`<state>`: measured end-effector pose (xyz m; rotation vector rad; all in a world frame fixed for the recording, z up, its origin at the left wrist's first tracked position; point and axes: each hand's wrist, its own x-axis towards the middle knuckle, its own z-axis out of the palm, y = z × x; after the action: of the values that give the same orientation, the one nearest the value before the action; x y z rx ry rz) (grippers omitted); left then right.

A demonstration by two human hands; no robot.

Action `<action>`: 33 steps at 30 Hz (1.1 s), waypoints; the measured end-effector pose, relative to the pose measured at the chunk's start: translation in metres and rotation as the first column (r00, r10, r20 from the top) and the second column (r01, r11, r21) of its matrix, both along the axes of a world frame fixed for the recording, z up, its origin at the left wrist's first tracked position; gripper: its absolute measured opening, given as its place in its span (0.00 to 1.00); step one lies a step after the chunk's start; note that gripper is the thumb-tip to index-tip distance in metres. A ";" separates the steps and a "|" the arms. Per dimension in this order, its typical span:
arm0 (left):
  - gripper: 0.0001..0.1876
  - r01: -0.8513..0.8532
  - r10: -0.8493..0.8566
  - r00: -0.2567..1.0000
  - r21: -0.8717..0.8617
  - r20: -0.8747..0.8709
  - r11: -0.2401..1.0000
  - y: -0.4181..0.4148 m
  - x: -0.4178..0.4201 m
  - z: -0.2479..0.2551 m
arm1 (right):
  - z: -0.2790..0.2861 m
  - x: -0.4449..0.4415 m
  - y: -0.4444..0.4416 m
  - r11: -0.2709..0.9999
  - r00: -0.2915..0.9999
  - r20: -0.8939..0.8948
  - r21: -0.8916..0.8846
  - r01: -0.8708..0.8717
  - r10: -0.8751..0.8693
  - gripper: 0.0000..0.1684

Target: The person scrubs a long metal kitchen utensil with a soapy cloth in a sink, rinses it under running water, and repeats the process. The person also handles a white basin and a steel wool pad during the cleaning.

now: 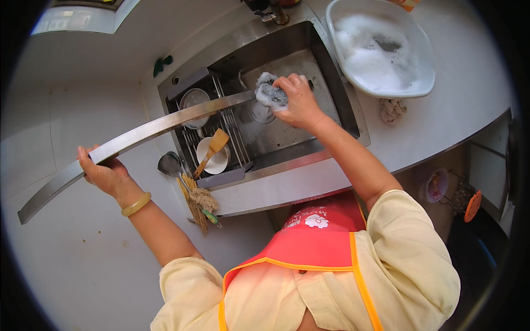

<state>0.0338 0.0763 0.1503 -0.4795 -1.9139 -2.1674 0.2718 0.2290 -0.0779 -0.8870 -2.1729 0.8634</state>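
A long, flat metal bar (pixel 157 126) slants across the sink, looking bent through the wide lens. My left hand (pixel 103 169) grips it toward its lower left end, beside the tiled wall. In my right hand (pixel 298 99) is a soapy grey scrubbing cloth (pixel 273 96), covered in suds. That cloth touches the upper right end of the bar and hides its tip. Both hands are above counter level, the right one over the stainless steel sink basin (pixel 319 82).
A grey rack (pixel 223 178) at the sink's left side holds a white bowl (pixel 217 161), a wooden spatula (pixel 217 142) and a glass lid (pixel 194 103). A basin of foamy water (pixel 428 78) stands right, near a crumpled rag (pixel 392 111). The faucet (pixel 279 16) is behind. Brushes (pixel 203 200) hang left.
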 end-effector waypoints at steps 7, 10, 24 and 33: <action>0.16 -0.007 0.009 0.998 -0.026 0.067 1.000 0.000 -0.003 -0.004 | -0.081 -0.019 -0.005 0.997 0.990 -0.116 -0.011 -0.077 0.075 0.25; 0.15 -0.020 0.023 0.996 -0.033 0.088 0.999 -0.003 -0.005 -0.009 | -0.129 -0.005 0.014 0.999 0.997 0.080 -0.040 0.010 -0.007 0.24; 0.13 -0.096 0.102 0.992 -0.078 0.079 0.992 -0.015 0.001 -0.014 | -0.093 -0.030 -0.011 0.997 0.991 0.134 -0.063 0.037 -0.028 0.19; 0.13 -0.126 0.131 0.988 -0.070 0.076 0.990 -0.017 -0.009 -0.016 | -0.111 -0.043 0.010 0.993 0.979 0.191 -0.078 0.090 -0.073 0.19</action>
<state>0.0244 0.0589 0.1342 -0.2743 -2.0033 -2.0780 0.2287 0.2385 -0.1887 -1.1338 -2.2547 0.8695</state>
